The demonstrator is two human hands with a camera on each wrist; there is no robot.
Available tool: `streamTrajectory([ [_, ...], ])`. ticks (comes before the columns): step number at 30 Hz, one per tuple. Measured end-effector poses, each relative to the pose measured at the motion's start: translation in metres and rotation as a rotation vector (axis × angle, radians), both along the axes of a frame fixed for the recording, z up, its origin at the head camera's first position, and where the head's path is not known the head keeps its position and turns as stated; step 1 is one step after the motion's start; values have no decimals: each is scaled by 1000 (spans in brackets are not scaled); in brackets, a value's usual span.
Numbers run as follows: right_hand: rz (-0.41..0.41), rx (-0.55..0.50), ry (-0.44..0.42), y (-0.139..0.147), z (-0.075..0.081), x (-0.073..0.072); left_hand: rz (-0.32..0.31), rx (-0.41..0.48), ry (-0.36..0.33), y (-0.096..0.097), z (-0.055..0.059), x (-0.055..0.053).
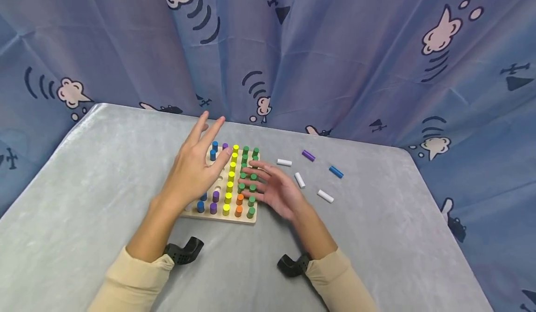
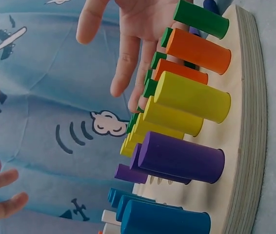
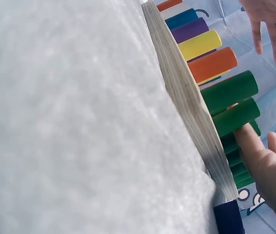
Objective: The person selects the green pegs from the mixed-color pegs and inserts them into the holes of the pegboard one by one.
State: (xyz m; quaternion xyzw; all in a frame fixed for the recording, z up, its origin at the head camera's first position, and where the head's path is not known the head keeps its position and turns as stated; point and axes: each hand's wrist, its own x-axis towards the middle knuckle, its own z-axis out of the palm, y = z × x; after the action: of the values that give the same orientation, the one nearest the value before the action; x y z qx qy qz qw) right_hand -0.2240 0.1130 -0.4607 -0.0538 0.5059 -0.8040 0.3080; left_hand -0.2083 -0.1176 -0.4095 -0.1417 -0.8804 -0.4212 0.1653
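Note:
A wooden pegboard (image 1: 234,218) stands under my hands, holding rows of coloured pegs. Green pegs (image 1: 250,213) line its right side, with orange pegs (image 3: 212,65) beside them at the near end. Further left run yellow pegs (image 1: 226,209), purple pegs (image 2: 182,157) and blue pegs (image 1: 201,207); bare holes show in the purple column. My left hand (image 1: 190,175) hovers over the board's left part with fingers spread, holding nothing and hiding pegs beneath. At the right edge, my right hand (image 1: 278,189) has its fingers extended among the green pegs, one fingertip right at a peg in the right wrist view.
Loose on the grey cloth (image 1: 377,237) right of the board lie several pegs: white pegs (image 1: 325,196), a purple peg (image 1: 308,155) and a blue peg (image 1: 336,171). A patterned blue curtain (image 1: 335,61) hangs behind the table. Black wrist cameras (image 1: 184,252) sit at both cuffs.

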Motion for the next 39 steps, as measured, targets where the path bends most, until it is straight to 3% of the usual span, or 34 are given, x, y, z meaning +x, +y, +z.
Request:
streamTrajectory([
  [8,12,39,2,-3,4,-2,1,-8,-2,-1,1,-1],
  [18,46,60,71,-4,3,-4,-7,-26,-4,-1,-1,-2],
  [31,11,95,52,-5,7,-3,-12,-40,-15,1,-1,-1],
  [39,40,102,43,-3,3,-3,-29,-45,-39,4,-2,-1],
])
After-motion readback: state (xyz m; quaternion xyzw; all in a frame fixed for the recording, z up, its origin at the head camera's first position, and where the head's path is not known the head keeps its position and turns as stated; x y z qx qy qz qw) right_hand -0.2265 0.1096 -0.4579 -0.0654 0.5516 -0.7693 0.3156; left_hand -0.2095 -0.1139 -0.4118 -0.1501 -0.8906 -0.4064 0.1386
